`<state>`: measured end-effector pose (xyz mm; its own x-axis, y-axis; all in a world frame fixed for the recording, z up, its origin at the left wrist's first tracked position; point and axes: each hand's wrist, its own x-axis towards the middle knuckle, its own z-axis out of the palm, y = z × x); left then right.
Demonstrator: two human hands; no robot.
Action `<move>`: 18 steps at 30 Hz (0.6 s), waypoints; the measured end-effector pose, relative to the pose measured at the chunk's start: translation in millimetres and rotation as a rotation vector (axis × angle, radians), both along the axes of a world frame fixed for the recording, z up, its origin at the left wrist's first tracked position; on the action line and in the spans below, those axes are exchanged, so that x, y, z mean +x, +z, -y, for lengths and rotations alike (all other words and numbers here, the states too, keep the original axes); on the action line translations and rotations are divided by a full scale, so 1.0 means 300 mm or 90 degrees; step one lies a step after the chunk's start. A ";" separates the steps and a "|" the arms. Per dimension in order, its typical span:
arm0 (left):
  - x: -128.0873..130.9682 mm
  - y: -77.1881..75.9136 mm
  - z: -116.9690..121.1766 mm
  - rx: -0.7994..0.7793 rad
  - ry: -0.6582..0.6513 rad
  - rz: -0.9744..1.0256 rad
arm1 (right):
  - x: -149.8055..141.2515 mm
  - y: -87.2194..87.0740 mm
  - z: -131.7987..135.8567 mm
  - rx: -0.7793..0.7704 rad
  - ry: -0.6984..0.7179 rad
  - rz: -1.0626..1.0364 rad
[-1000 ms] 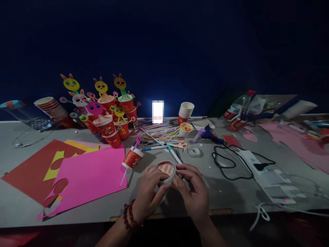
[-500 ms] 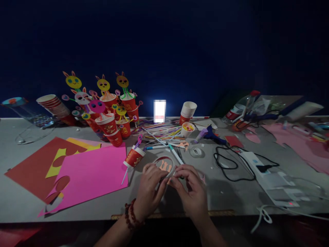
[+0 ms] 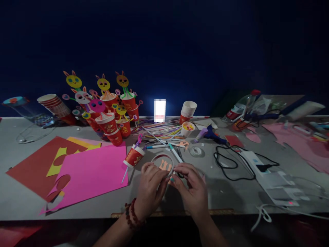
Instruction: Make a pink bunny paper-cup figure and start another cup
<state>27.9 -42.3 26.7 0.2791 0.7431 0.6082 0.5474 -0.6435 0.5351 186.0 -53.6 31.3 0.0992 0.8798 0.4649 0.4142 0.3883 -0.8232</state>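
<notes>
My left hand (image 3: 152, 185) is closed around the near left side of a roll of tape (image 3: 162, 155), which stands tilted over the table. My right hand (image 3: 192, 188) pinches at the roll's near right edge, its thumb tip close to my left fingers. What lies between the fingertips is too small to make out. Through the ring, orange paper cutouts (image 3: 164, 165) show on the table. Just past the hands lies a white marker with a teal end (image 3: 175, 153). Left of the roll, a small red paper cup figure (image 3: 134, 156) lies tipped with a straw-like stick under it.
Pink paper (image 3: 97, 171) and red paper (image 3: 31, 164) cover the left side. Behind stand rabbit-faced cup figures (image 3: 106, 123). Pipe cleaners and pens (image 3: 161, 132), stacked cups (image 3: 189, 109) and a blue glue gun (image 3: 214, 135) lie ahead. A power strip (image 3: 257, 168) with black cable is at right.
The tape roll has risen and shifted slightly left in my hands. My fingers have moved only a little at its near edge.
</notes>
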 end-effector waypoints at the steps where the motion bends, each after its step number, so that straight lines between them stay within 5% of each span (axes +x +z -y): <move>1: 0.001 -0.001 0.001 0.001 0.004 -0.006 | 0.000 0.002 0.000 0.002 -0.002 0.008; 18: -0.003 0.008 0.007 0.013 0.020 -0.001 | -0.008 0.001 -0.009 -0.041 0.036 -0.099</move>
<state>27.0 -44.5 29.0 0.2568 0.7384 0.6235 0.5680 -0.6373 0.5208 183.4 -50.8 31.5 0.1141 0.9138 0.3897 0.2592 0.3513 -0.8997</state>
